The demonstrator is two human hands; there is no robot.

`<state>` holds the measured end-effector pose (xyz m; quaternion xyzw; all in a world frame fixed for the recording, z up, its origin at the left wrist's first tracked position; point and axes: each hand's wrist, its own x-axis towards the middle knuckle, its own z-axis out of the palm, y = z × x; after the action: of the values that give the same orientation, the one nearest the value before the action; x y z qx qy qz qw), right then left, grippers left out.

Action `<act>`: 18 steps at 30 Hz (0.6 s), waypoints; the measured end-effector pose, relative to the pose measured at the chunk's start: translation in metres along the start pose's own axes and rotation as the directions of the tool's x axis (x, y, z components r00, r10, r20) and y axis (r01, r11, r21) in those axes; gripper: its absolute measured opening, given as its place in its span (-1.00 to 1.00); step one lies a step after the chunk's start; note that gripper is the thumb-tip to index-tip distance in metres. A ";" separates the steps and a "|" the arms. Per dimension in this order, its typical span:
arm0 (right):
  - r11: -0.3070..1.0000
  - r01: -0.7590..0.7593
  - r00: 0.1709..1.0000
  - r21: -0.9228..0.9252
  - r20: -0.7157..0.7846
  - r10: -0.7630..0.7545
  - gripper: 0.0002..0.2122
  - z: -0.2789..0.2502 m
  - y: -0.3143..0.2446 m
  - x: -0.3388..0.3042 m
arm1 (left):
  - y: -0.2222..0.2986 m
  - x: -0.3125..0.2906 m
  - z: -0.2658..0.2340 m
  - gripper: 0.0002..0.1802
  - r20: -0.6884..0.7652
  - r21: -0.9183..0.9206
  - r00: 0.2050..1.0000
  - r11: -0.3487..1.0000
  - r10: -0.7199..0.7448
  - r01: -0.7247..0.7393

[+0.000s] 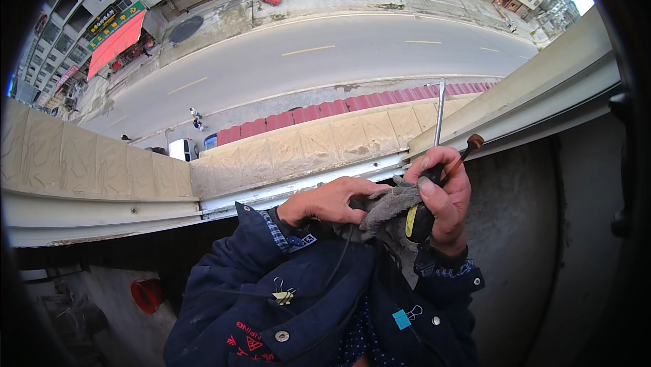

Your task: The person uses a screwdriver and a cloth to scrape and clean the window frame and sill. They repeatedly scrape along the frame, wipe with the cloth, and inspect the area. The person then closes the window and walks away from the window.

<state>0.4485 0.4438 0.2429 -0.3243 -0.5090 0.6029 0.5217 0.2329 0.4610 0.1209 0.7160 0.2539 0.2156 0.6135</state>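
At a window frame [135, 210], right grip [445, 199] round screwdriver [439, 119], long shaft [441, 106] pointing outward, left grip [332, 199] pinching grey fabric [392, 210]

A white window frame [291, 187] is running across the middle, and outside it a tan ledge [325, 143] is lying in daylight. Beyond this, a dark red ribbed roof [346, 105] is stretching along the street side. A grey road [271, 65] with yellow dashes is passing, and buildings [64, 25] are standing behind it. Indoors, shadow is covering a grey surface [508, 231] at right; a red bucket [146, 296] is showing at lower left.
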 end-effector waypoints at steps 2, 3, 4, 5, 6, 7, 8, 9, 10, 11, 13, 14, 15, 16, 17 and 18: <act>0.995 0.078 0.996 -0.061 -0.040 -0.080 -0.73 -0.001 -0.006 0.002 | 0.001 0.001 0.003 -0.23 0.131 -0.066 0.989 0.995 -0.064 0.073; 0.994 0.109 0.993 -0.033 -0.039 -0.110 -0.74 -0.002 -0.008 0.001 | 0.002 0.001 0.007 -0.22 0.140 -0.125 0.986 0.986 -0.091 0.109; 0.989 0.134 0.990 -0.062 -0.035 -0.136 -0.75 -0.004 -0.010 -0.001 | 0.003 0.000 0.008 -0.22 0.177 -0.125 0.975 0.980 -0.132 0.156; 0.983 0.165 0.985 -0.081 -0.031 -0.168 -0.75 -0.006 -0.012 -0.005 | 0.003 -0.001 0.010 -0.23 0.210 -0.109 0.963 0.975 -0.167 0.192; 0.975 0.201 0.979 -0.092 -0.027 -0.204 -0.76 -0.009 -0.014 -0.010 | 0.003 -0.001 0.011 -0.23 0.236 -0.064 0.948 0.970 -0.213 0.234; 0.968 0.212 0.977 -0.137 0.009 -0.213 -0.77 -0.012 -0.016 -0.017 | 0.004 -0.002 0.013 -0.33 0.226 -0.102 0.958 0.974 -0.175 0.202; 0.942 0.268 0.963 -0.202 0.065 -0.260 -0.77 -0.016 -0.015 -0.021 | 0.004 -0.002 0.012 -0.36 0.230 -0.096 0.938 0.953 -0.259 0.287; 0.913 0.318 0.948 -0.257 0.086 -0.306 -0.77 -0.021 -0.015 -0.026 | 0.004 -0.002 0.011 -0.39 0.219 -0.090 0.926 0.939 -0.307 0.332; 0.883 0.344 0.938 -0.319 0.093 -0.333 -0.77 -0.026 -0.014 -0.032 | 0.003 -0.003 0.010 -0.42 0.207 -0.085 0.912 0.922 -0.353 0.376; 0.852 0.316 0.944 -0.418 0.049 -0.327 -0.78 -0.032 -0.016 -0.039 | 0.002 -0.004 0.007 -0.55 0.135 -0.063 0.946 0.950 -0.294 0.304; 0.729 0.313 0.939 -0.608 0.083 -0.333 -0.79 -0.049 -0.017 -0.048 | -0.001 -0.007 0.001 -0.58 0.037 -0.114 0.943 0.936 -0.331 0.333; 0.657 0.324 0.930 -0.681 0.102 -0.353 -0.79 -0.057 -0.017 -0.054 | -0.003 -0.008 -0.001 -0.60 -0.008 -0.136 0.933 0.925 -0.359 0.355; 0.607 0.248 0.956 -0.755 0.091 -0.278 -0.79 -0.065 -0.018 -0.063 | -0.005 -0.009 -0.003 -0.62 -0.080 -0.156 0.944 0.940 -0.320 0.305; 0.639 0.142 0.986 -0.756 0.048 -0.161 -0.79 -0.070 -0.015 -0.073 | -0.007 -0.009 -0.003 -0.64 -0.127 -0.212 0.951 0.944 -0.282 0.252; 0.657 0.025 0.999 -0.754 -0.006 -0.044 -0.79 -0.073 -0.008 -0.084 | -0.009 -0.010 -0.004 -0.65 -0.130 -0.194 0.945 0.942 -0.300 0.273; 0.659 -0.099 0.995 -0.746 -0.071 0.069 -0.79 -0.079 -0.002 -0.094 | -0.010 -0.009 -0.005 -0.66 -0.121 -0.205 0.958 0.951 -0.261 0.233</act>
<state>0.5450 0.3748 0.2098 -0.5440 -0.6864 0.3583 0.3235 0.2213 0.4604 0.1117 0.5994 0.3646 0.2119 0.6803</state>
